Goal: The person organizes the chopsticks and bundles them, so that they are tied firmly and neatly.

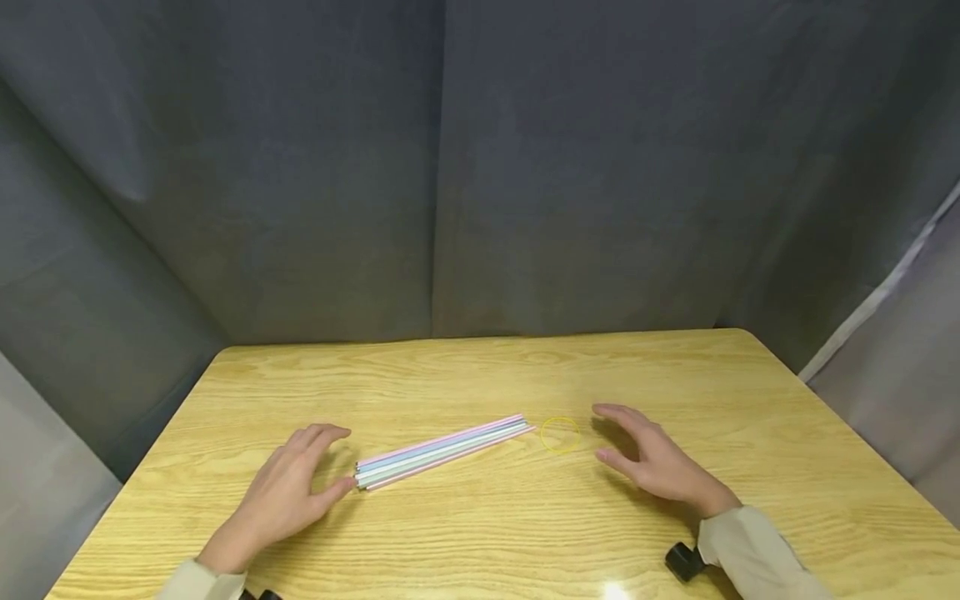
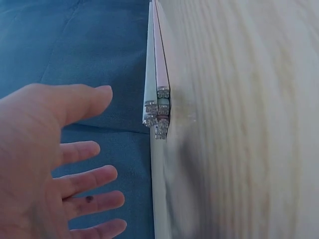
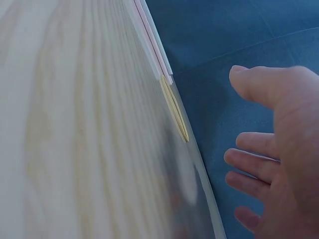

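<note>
A bundle of slim pastel sticks (image 1: 442, 452) in pink, blue, white and green lies slantwise on the table. Sparkly silver tips (image 2: 162, 109) show at its left end. My left hand (image 1: 288, 487) hovers beside that end, fingers spread, thumb close to the tips in the head view. Just past the bundle's right end lies a thin yellow rubber band (image 1: 561, 418), which looks like a narrow loop (image 3: 174, 109) in the right wrist view. To the right of the band is my right hand (image 1: 656, 462), thumb and fingers apart and holding nothing.
The wood-grain table (image 1: 480, 533) has rounded far corners. Dark grey curtains (image 1: 585, 167) hang behind it and along both sides. A small black device (image 1: 684, 562) is at my right cuff.
</note>
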A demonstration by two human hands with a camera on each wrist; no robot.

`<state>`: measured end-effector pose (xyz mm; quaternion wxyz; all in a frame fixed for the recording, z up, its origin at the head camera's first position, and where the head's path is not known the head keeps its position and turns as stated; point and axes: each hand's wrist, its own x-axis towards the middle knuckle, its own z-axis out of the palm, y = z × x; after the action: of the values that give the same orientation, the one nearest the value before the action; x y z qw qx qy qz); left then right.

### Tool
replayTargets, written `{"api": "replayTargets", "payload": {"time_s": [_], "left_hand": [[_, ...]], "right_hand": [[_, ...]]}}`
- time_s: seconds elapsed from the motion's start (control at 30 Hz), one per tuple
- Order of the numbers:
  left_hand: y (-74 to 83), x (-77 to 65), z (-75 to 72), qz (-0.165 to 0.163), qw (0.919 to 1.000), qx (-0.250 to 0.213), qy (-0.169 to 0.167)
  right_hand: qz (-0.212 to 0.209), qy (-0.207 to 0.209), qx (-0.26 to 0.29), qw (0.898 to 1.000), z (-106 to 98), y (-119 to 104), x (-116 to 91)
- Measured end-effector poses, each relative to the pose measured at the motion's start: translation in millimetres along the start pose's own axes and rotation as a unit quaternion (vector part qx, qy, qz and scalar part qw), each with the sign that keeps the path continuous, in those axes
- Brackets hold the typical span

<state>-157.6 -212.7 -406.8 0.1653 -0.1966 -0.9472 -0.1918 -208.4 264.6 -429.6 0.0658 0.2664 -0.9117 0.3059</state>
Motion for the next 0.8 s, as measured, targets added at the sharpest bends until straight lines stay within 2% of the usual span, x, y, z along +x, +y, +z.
{"api": "replayTargets", "payload": {"time_s": [0.33, 0.63, 0.8], "left_hand": [[3.1, 2.3, 6.6, -0.005, 0.9999, -0.011, -0.011], [9.2, 7.6, 7.8, -0.021, 0.9987, -0.021, -0.041], [10.9, 10.2, 6.2, -0.029, 0.9982, -0.023, -0.047]], "right_hand": [[0.008, -0.011, 0.02, 1.0, 6.6, -6.5, 8.1], [-0.013, -0.018, 0.026, 0.999, 12.4, -10.7, 15.8], [-0.019, -0.017, 0.03, 0.999, 17.0, -10.9, 21.8]]}}
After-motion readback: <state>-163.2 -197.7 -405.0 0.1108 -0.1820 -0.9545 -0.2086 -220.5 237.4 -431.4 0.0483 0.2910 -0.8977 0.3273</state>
